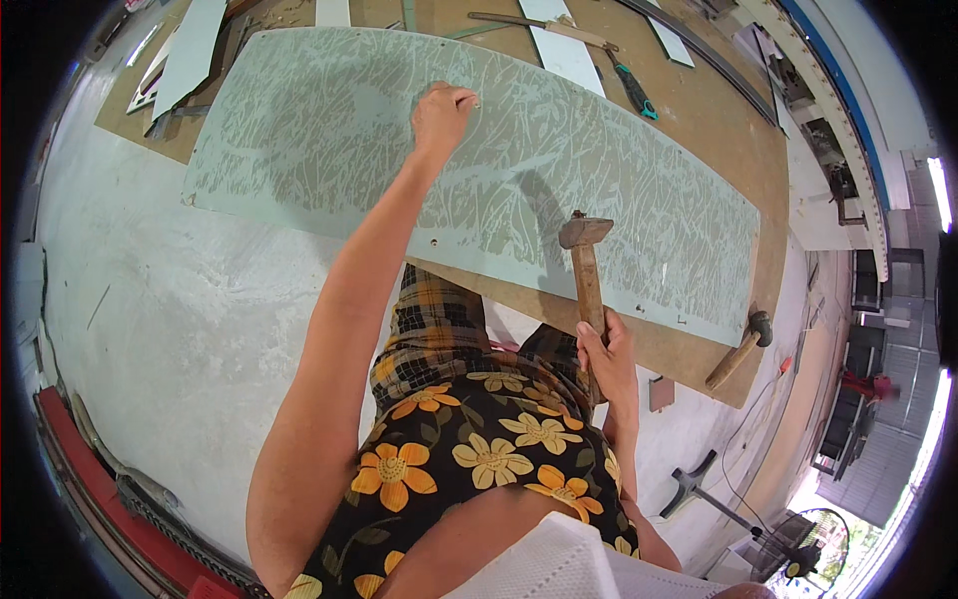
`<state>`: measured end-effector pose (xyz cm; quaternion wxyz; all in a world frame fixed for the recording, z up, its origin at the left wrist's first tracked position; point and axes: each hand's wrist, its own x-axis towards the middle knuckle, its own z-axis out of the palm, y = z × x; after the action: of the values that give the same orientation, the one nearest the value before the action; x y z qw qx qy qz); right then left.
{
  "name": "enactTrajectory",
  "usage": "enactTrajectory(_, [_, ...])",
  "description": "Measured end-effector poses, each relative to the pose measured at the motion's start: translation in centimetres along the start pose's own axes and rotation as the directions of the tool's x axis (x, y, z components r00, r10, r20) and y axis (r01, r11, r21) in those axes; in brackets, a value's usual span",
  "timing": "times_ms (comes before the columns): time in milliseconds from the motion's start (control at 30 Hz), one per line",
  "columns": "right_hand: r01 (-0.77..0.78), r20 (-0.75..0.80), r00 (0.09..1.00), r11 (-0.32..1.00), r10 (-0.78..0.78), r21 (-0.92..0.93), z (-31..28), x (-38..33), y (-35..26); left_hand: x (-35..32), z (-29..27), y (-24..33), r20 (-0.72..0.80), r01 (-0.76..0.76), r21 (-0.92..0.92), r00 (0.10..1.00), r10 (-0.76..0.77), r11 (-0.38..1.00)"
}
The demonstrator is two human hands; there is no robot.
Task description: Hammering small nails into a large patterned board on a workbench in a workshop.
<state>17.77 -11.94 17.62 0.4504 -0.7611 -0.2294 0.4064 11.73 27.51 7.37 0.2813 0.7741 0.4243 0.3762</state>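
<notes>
Raised in front of me, a hammer [588, 275] with a metal head and a wooden handle stands nearly upright. My right hand [611, 361] is wrapped round the lower part of that handle. Over the far middle of a pale green patterned panel [639, 210], my left hand [443, 115] is closed in a pinch. A tiny light speck shows at its fingertips, too small to name. The panel lies flat on a brown board [619, 329], with small holes and bits of hardware along its near edge. The hammer's head hangs above the panel, casting a shadow on it.
A mallet [738, 354] rests at the board's right corner. Beyond the panel lie a screwdriver [631, 90] with a dark and teal handle, a wooden-handled tool [559, 32] and white strips [564, 55]. A standing fan [803, 554] is on the floor at lower right.
</notes>
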Motion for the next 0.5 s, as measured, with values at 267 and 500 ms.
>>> enactTrajectory(267, [0.083,0.056,0.995,0.996,-0.081,-0.033,1.0,2.8,-1.7,0.1,-0.1,0.2,0.035,-0.108,0.105,0.994,0.105,0.989])
enactTrajectory(500, [0.179,0.108,0.978,0.984,-0.178,-0.008,2.3,7.3,-4.7,-0.1,-1.1,0.5,0.090,-0.079,-0.101,0.992,0.088,0.992])
